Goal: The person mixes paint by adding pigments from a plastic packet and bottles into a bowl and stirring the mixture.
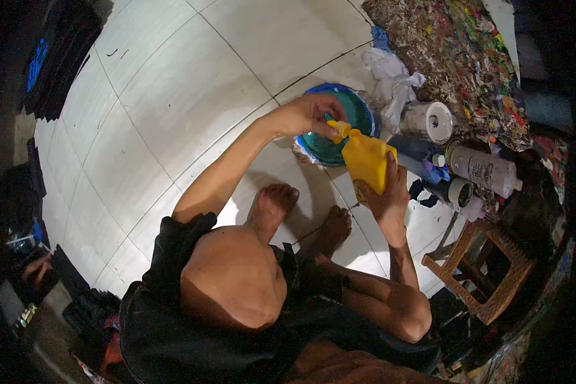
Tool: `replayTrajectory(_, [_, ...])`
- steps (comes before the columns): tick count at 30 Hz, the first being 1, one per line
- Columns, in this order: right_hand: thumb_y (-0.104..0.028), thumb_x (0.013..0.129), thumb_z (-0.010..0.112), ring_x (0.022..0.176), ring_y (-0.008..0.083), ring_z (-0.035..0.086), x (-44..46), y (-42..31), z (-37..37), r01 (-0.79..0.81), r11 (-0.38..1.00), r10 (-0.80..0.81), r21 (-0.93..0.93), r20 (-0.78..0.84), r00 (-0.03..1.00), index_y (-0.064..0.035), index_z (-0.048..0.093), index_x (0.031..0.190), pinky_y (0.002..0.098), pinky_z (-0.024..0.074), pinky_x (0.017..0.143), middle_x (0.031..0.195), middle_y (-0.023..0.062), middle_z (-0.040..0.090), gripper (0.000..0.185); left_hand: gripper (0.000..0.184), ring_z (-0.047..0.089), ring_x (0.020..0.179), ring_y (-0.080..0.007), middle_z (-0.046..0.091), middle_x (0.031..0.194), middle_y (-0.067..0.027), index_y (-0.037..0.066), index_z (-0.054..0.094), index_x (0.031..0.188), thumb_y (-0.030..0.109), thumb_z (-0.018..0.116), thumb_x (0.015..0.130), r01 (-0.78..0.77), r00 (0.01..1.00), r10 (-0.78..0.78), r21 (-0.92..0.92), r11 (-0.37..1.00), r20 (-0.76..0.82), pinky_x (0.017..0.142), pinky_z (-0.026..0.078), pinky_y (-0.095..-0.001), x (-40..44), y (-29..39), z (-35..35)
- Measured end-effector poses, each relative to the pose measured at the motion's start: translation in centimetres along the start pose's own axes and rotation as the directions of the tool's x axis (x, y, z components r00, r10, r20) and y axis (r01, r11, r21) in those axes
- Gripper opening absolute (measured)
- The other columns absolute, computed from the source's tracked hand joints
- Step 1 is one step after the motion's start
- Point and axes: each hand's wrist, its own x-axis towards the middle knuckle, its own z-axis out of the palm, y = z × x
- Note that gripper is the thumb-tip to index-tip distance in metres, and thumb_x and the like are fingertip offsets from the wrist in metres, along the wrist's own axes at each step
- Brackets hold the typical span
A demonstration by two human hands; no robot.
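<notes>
My right hand (388, 198) grips a bright yellow bottle (368, 161) by its lower part, its neck tilted up and to the left. Close to the bottle's mouth, my left hand (310, 115) pinches a small yellow piece (340, 130) that looks like a cap; whether the two touch is hard to tell. Beneath my left hand sits a round tub (363, 105) with a blue-smeared rim and teal-green inside. My left hand hides part of the tub, and the bottle overlaps its lower right edge.
White cloths (397, 89) lie right of the tub. Beside them are a white can (430, 121), a clear bottle (483, 168), a dark jar (459, 192) and a paint-stained surface (457, 57). A wooden stool frame (480, 272) stands lower right. Dark stacked material (61, 54) is upper left.
</notes>
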Motion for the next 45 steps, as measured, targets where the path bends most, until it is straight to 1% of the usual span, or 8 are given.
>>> replayTrajectory(14, [-0.026, 0.066, 0.086, 0.089, 0.0396, 0.062, -4.5, 4.3, 3.3, -0.132, 0.990, 0.140, 0.053, -0.179, 0.974, -0.0035, 0.038, 0.126, 0.0429, 0.0535, 0.070, 0.105, 0.0227, 0.055, 0.080, 0.024, 0.062, 0.089, -0.0343, 0.067, 0.090, -0.0153, 0.004, 0.067, 0.098, 0.020, 0.067, 0.081, -0.171, 0.971, -0.050, 0.825, 0.539, 0.234, 0.078, 0.048, -0.0404, 3.4, 7.5, 7.9])
replayTrajectory(24, [-0.020, 0.069, 0.084, 0.105, 0.0309, 0.056, -8.3, 13.0, 6.1, -0.195, 0.963, 0.252, 0.185, -0.367, 0.896, 0.0018, 0.034, 0.128, 0.0381, 0.0453, 0.092, 0.118, 0.0179, 0.051, 0.080, 0.043, 0.048, 0.117, -0.0306, 0.056, 0.119, -0.0117, 0.011, 0.055, 0.121, 0.012, 0.064, 0.080, -0.495, 0.867, 0.211, 0.734, 0.465, 0.451, 0.096, 0.040, -0.0446, 7.7, 1.7, 16.4])
replayTrajectory(30, [-0.018, 0.070, 0.080, 0.115, 0.0274, 0.052, -7.1, 13.2, 5.5, 0.024, 0.423, 0.511, 0.906, -0.260, 0.819, -0.0035, 0.039, 0.130, 0.0371, 0.0424, 0.098, 0.126, 0.0128, 0.049, 0.074, 0.056, 0.044, 0.120, -0.0348, 0.041, 0.133, -0.0151, 0.012, 0.048, 0.130, 0.010, 0.066, 0.077, -0.510, 0.857, 0.262, 0.652, 0.561, 0.444, 0.099, 0.041, -0.0460, 10.4, 2.7, 18.6])
replayTrajectory(35, [-0.034, 0.063, 0.084, 0.118, 0.0327, 0.043, -9.3, 14.6, 5.2, -0.189, 0.833, 0.411, 0.519, -0.354, 0.840, 0.0001, 0.033, 0.134, 0.0411, 0.0415, 0.096, 0.129, 0.0180, 0.042, 0.094, 0.064, 0.039, 0.125, -0.0369, 0.039, 0.133, -0.0163, 0.014, 0.044, 0.134, 0.003, 0.064, 0.074, -0.461, 0.859, 0.364, 0.852, 0.249, 0.359, 0.105, 0.036, -0.0464, 10.4, 4.6, 17.1])
replayTrajectory(36, [-0.038, 0.067, 0.081, 0.118, 0.0362, 0.040, -11.6, 15.5, 5.4, -0.367, 0.926, 0.365, 0.087, -0.454, 0.813, 0.0037, 0.031, 0.135, 0.0429, 0.0374, 0.099, 0.131, 0.0207, 0.037, 0.094, 0.063, 0.038, 0.125, -0.0370, 0.039, 0.133, -0.0160, 0.013, 0.045, 0.134, 0.003, 0.063, 0.074, -0.416, 0.878, 0.360, 0.875, 0.249, 0.315, 0.105, 0.035, -0.0463, 10.3, 4.8, 15.3])
replayTrajectory(38, [-0.005, 0.072, 0.066, 0.110, 0.0348, 0.044, -12.5, 12.1, 2.4, -0.036, 0.994, 0.099, 0.105, -0.686, 0.721, 0.0039, 0.031, 0.132, 0.0464, 0.0309, 0.100, 0.119, 0.0203, 0.043, 0.070, 0.059, 0.039, 0.125, -0.0358, 0.043, 0.131, -0.0163, 0.010, 0.047, 0.132, 0.002, 0.061, 0.075, -0.327, 0.896, 0.406, 0.888, 0.324, 0.181, 0.105, 0.034, -0.0451, 8.4, 6.4, 11.3])
replayTrajectory(43, [-0.008, 0.083, 0.058, 0.098, 0.0398, 0.056, -3.4, 2.1, -1.3, 0.215, 0.974, -0.222, 0.075, 0.101, 0.970, 0.0030, 0.052, 0.115, 0.0434, 0.0500, 0.076, 0.114, 0.0235, 0.054, 0.035, 0.032, 0.058, 0.101, -0.0326, 0.060, 0.111, -0.0177, 0.004, 0.059, 0.119, 0.020, 0.054, 0.091, 0.220, 0.862, 0.312, 0.850, 0.479, -0.399, 0.092, 0.045, -0.0400, 5.7, 0.4, -4.3])
replayTrajectory(45, [-0.005, 0.082, 0.056, 0.097, 0.0382, 0.059, 2.4, 0.3, 0.7, 0.278, 0.875, -0.292, -0.397, 0.026, 0.956, 0.0047, 0.053, 0.115, 0.0425, 0.0508, 0.080, 0.106, 0.0240, 0.058, 0.034, 0.033, 0.061, 0.094, -0.0313, 0.064, 0.105, -0.0161, 0.003, 0.062, 0.114, 0.026, 0.051, 0.095, 0.266, 0.873, 0.210, 0.789, 0.553, -0.441, 0.088, 0.047, -0.0391, 4.9, -3.6, -7.6])
